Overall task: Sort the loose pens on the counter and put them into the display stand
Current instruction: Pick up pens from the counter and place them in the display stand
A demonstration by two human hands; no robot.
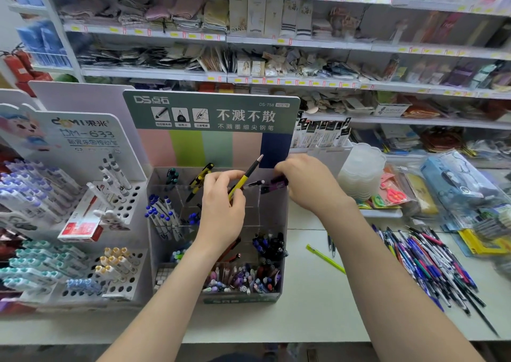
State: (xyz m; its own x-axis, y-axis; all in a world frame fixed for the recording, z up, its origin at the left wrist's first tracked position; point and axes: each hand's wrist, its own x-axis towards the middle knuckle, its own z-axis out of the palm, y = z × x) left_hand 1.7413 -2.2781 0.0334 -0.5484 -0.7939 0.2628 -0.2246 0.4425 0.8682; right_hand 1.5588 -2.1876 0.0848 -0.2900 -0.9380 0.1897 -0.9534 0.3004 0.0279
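The clear display stand (272,296) with a green header card stands at the centre of the counter, and its compartments hold several pens. My left hand (221,209) hovers over the stand and grips a yellow-and-black pen (244,178), tip pointing up and right. My right hand (307,184) reaches over the stand's back right compartment and pinches a dark purple pen (276,182). A heap of loose pens (431,262) lies on the counter to the right. A lime green pen (325,259) lies alone between the stand and the heap.
A white stand with holes (121,251) holding pens sits left of the display stand, with a red-and-white box (83,220) on it. Stacked clear plastic tubs (359,176), packaged scissors (392,192) and a blue pouch (459,181) crowd the right back. Stocked shelves rise behind.
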